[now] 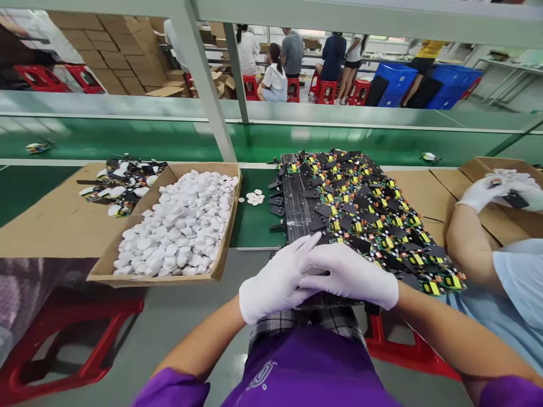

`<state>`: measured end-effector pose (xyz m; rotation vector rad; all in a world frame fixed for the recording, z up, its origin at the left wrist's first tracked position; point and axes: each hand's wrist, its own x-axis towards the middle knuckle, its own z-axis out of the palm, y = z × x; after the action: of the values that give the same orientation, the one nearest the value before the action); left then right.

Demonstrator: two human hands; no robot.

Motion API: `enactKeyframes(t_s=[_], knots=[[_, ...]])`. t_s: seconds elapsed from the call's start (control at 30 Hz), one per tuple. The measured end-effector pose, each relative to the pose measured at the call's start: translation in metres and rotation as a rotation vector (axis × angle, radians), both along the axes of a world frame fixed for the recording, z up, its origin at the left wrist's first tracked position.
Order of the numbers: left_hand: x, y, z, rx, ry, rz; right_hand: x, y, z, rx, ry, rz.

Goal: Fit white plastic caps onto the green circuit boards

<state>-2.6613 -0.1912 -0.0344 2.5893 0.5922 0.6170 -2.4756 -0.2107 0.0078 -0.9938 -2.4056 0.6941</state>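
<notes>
My left hand (278,282), in a white glove, reaches over the near edge of a black board (299,209). Its upper fingers are stretched out and the others are partly hidden. My right hand (354,274), also gloved, meets it there, its fingers bent and pressed against the left hand. What lies between the right fingers, if anything, is hidden. Many small circuit boards with yellow parts and black tabs (360,203) cover the board in rows. Left of it, a cardboard tray (227,249) holds a heap of white round pads (178,226).
Several loose white discs (255,197) lie between tray and board. More assemblies (123,181) sit on cardboard at the left. A co-worker's gloved hands (487,192) work over a box at the right. A green conveyor (297,135) runs behind; a red stool (68,339) stands at left.
</notes>
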Motion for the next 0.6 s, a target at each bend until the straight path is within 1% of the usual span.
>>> enactKeyframes(t_s=[0.07,0.1,0.13,0.17,0.2,0.23,0.27,0.33,0.43,0.5,0.6], knots=[[-0.013,-0.004,-0.008,-0.027,-0.034,0.069,-0.01,0.031,0.008,-0.02,-0.082,0.067],[-0.022,-0.007,-0.012,-0.041,-0.05,0.137,-0.016,0.051,0.011,-0.024,-0.123,0.068],[-0.03,-0.011,-0.016,-0.066,-0.063,0.228,-0.022,0.074,0.013,0.005,-0.169,0.021],[-0.039,-0.016,-0.019,-0.106,-0.08,0.338,-0.03,0.098,0.013,0.055,-0.255,-0.064],[-0.048,-0.021,-0.023,-0.156,-0.105,0.449,-0.038,0.123,0.011,0.066,-0.376,-0.143],[-0.057,-0.027,-0.027,-0.211,-0.138,0.538,-0.047,0.146,0.008,0.064,-0.421,-0.176],[-0.065,-0.034,-0.03,-0.27,-0.173,0.603,-0.056,0.168,0.002,0.059,-0.449,-0.189],[-0.078,-0.046,-0.036,-0.366,-0.239,0.689,-0.074,0.204,-0.012,0.039,-0.503,-0.202],[-0.089,-0.064,-0.043,-0.459,-0.289,0.774,-0.095,0.236,-0.033,0.002,-0.563,-0.182],[-0.093,-0.074,-0.048,-0.508,-0.309,0.83,-0.104,0.248,-0.043,-0.023,-0.589,-0.153],[-0.096,-0.082,-0.058,-0.593,-0.36,0.897,-0.112,0.256,-0.054,-0.049,-0.599,-0.126]])
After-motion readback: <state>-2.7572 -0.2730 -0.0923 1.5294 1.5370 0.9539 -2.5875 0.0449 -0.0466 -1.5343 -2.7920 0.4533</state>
